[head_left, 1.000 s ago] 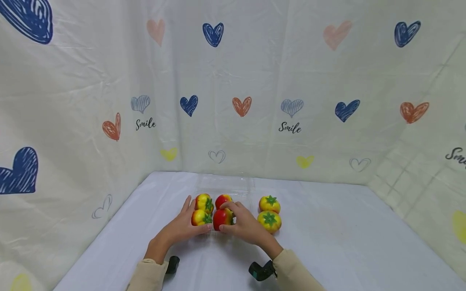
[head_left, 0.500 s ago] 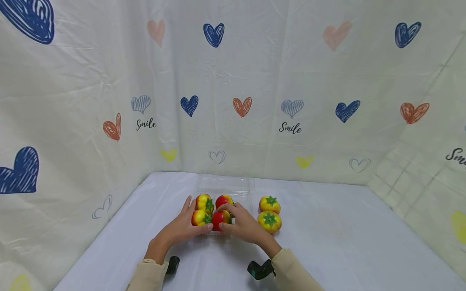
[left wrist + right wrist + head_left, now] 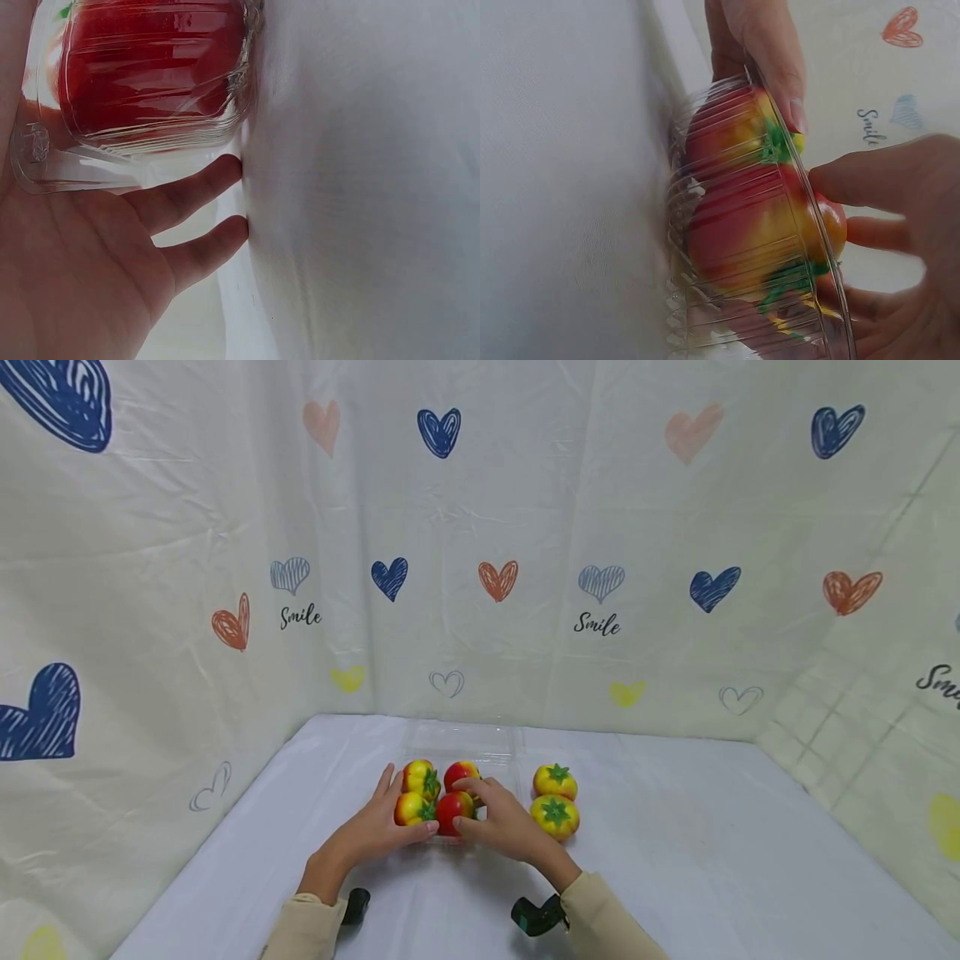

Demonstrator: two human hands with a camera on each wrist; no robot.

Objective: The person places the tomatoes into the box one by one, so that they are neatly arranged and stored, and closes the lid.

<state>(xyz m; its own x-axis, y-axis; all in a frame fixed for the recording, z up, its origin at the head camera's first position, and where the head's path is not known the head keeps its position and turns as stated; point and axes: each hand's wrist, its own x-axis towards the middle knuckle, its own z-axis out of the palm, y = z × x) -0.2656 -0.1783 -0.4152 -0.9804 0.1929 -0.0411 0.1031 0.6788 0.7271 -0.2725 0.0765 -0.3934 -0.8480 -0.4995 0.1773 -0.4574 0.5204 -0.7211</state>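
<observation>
A clear plastic container (image 3: 448, 840) holds several red-and-yellow, tomato-like fruits with green leaf caps. My left hand (image 3: 371, 825) grips its near left corner, thumb along the front rim and fingers along the left side. In the left wrist view, two fingertips (image 3: 231, 166) touch the white cloth beside the container wall. My right hand (image 3: 504, 822) holds the near right fruit (image 3: 452, 810) between thumb and fingers; in the right wrist view this fruit (image 3: 742, 232) sits inside the container wall, its top above the rim. Behind it lies another red fruit (image 3: 459, 772), with two yellower ones (image 3: 422, 778) at left.
Two yellow fruits (image 3: 555, 817) with green caps stand one behind the other on the white-covered table (image 3: 697, 843), right of the container. The container's transparent lid (image 3: 463, 739) lies folded back at the rear. A heart-print curtain (image 3: 525, 518) hangs behind and at both sides.
The fruit in my right hand has moved slightly left and down into the container's near right place. My left hand has stayed at the container's corner.
</observation>
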